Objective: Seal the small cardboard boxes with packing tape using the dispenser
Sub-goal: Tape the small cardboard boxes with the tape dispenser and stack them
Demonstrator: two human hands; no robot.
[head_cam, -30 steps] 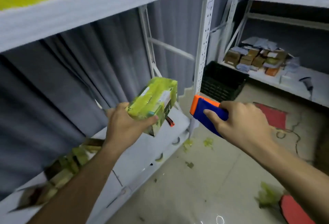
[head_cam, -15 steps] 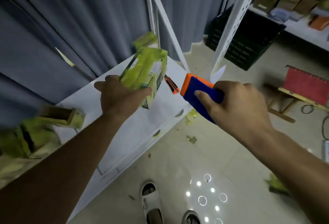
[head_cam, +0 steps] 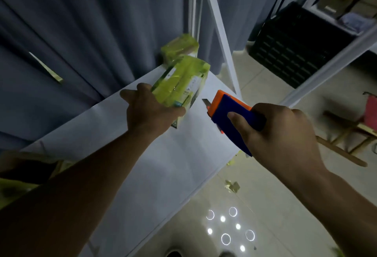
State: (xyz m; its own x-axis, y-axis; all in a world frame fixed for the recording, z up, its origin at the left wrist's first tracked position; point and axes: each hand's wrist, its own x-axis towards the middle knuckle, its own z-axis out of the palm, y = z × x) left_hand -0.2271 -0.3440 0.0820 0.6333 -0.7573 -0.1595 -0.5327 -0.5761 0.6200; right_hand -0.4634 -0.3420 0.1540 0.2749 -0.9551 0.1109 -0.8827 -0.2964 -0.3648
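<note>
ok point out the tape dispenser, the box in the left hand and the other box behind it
tape dispenser [head_cam: 228,112], head view, on its blue body
held box [head_cam: 179,85], head view, on its green-taped top face
box behind [head_cam: 179,47], head view, on its taped top

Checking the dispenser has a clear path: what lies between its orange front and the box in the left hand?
In the head view, only bare white shelf top shows between the tape dispenser and the box gripped by the left hand.

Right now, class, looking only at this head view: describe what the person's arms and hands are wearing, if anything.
Nothing is visible on either one: the left hand and right hand are bare, without gloves, rings or a watch, and both forearms are uncovered, with no sleeve in the frame.
</note>
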